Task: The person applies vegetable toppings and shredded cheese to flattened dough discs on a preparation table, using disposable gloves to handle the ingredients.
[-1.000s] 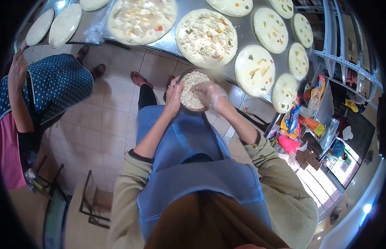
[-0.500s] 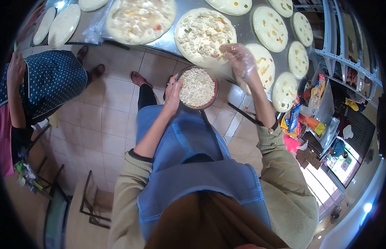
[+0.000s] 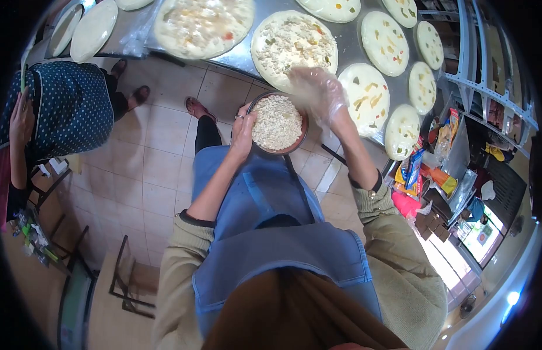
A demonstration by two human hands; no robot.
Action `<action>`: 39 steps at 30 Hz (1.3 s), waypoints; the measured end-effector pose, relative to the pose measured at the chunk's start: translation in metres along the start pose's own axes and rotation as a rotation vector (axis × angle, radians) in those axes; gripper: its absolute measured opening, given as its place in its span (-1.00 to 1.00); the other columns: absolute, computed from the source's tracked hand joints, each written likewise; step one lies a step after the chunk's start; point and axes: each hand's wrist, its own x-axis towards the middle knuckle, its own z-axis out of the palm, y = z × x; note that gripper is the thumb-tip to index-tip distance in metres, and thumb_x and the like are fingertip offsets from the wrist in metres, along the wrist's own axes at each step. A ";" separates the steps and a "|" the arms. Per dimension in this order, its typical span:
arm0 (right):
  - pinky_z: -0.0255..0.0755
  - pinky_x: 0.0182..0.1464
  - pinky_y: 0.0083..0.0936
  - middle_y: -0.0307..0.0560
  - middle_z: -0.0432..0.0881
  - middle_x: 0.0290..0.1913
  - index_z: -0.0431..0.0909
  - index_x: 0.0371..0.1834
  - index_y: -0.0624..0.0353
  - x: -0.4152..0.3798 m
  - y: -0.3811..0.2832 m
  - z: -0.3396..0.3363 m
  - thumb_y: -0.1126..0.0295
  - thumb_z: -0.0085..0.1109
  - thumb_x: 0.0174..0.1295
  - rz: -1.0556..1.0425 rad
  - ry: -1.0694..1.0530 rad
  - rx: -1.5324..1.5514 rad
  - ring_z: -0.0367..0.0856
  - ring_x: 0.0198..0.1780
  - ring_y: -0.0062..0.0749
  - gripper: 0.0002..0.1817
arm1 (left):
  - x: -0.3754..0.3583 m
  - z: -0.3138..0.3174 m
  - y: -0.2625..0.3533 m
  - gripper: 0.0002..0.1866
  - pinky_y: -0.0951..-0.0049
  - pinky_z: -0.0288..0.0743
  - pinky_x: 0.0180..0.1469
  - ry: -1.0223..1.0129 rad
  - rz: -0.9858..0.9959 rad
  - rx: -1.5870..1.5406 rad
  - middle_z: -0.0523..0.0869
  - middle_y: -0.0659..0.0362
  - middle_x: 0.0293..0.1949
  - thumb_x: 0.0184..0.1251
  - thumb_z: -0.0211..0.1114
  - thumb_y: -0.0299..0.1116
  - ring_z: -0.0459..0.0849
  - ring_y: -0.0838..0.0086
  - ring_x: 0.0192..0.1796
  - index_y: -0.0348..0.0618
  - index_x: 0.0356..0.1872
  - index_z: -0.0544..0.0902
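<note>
My left hand (image 3: 243, 129), a ring on one finger, grips the side of a round brown-rimmed bowl (image 3: 306, 126). Pale crumbly topping (image 3: 277, 122) fills this bowl, held in front of my blue apron. In a clear plastic glove, my right hand (image 3: 320, 93) hovers between the bowl and the near edge of a pizza base (image 3: 265, 55); motion blurs its fingers. White crumbs and bits of coloured vegetable are scattered over that base. To its left lies a larger base (image 3: 204, 29) with similar crumbs and a red piece.
A metal table (image 3: 236, 58) carries several more dough rounds (image 3: 364, 96) dotted with vegetable pieces, plus plain ones (image 3: 95, 32) at the left. A person in a dotted apron (image 3: 72, 102) stands at the left. Colourful packets (image 3: 408, 169) and metal shelving (image 3: 487, 93) are at the right.
My right hand has moved left and slightly down, from beside the pizza base's right edge to near the bowl. My left hand and the bowl stay in place.
</note>
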 end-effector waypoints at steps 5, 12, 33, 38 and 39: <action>0.45 -0.02 -0.30 0.02 0.58 -0.15 0.51 -0.10 0.15 0.014 -0.009 0.001 0.57 0.10 0.02 -0.245 -0.019 -0.282 0.53 -0.06 -0.09 -0.68 | -0.002 0.001 0.002 -0.61 0.53 0.24 0.13 -0.010 0.018 0.052 0.52 0.09 -0.04 0.34 -0.04 -0.29 0.45 0.48 0.02 -0.33 0.09 0.41; 0.47 -0.04 -0.28 0.04 0.52 -0.04 0.50 -0.10 0.16 -0.023 0.001 0.008 0.60 0.13 -0.03 -0.405 -0.060 -0.430 0.53 -0.05 -0.04 -0.65 | -0.004 -0.002 0.002 -0.61 0.52 0.23 0.14 -0.003 0.001 0.030 0.51 0.10 -0.05 0.34 -0.03 -0.27 0.43 0.47 0.03 -0.30 0.09 0.41; 0.50 -0.25 -0.38 0.01 0.62 -0.38 0.61 -0.19 0.16 0.063 0.014 -0.008 0.34 0.05 0.22 -0.127 -0.019 -0.137 0.58 -0.39 -0.28 -0.80 | -0.010 -0.006 0.010 -0.58 0.53 0.22 0.17 -0.028 -0.012 -0.024 0.51 0.10 -0.01 0.35 -0.06 -0.29 0.43 0.49 0.06 -0.32 0.15 0.35; 0.51 -0.17 -0.50 0.02 0.65 -0.14 0.62 -0.10 0.12 0.084 -0.009 -0.035 0.30 0.08 0.24 -0.057 -0.014 -0.244 0.63 -0.19 -0.37 -0.76 | -0.010 -0.012 0.006 -0.57 0.53 0.22 0.18 -0.015 0.000 -0.020 0.50 0.08 0.01 0.35 -0.06 -0.29 0.42 0.47 0.08 -0.34 0.17 0.33; 0.48 -0.10 -0.42 0.02 0.65 -0.18 0.62 -0.12 0.12 0.087 -0.005 -0.036 0.21 0.04 0.27 -0.115 -0.030 -0.272 0.62 -0.18 -0.26 -0.72 | -0.011 -0.014 0.004 -0.56 0.53 0.21 0.18 -0.009 -0.006 -0.022 0.50 0.08 0.02 0.35 -0.05 -0.28 0.42 0.47 0.08 -0.34 0.17 0.33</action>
